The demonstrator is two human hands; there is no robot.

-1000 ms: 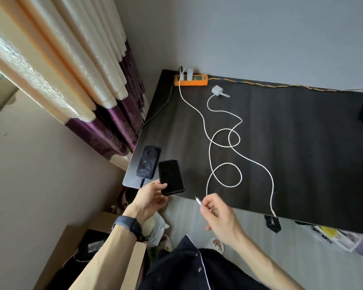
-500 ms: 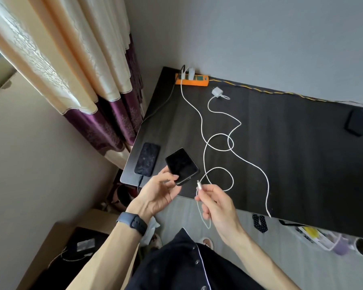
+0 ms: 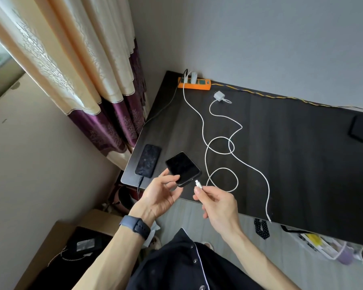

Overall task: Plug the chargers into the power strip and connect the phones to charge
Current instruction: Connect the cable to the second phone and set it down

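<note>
Over the near edge of the desk (image 3: 302,164), the right hand (image 3: 218,208) pinches the white cable's plug (image 3: 198,184), its tip aimed up and left at the phone (image 3: 183,168). The left hand (image 3: 159,195) clamps that phone by its near end, port facing the plug, just apart; its long axis runs near-right to far-left, roughly in line with the plug. Further left lies a second phone (image 3: 148,160); far back sits the orange power strip (image 3: 194,83).
</note>
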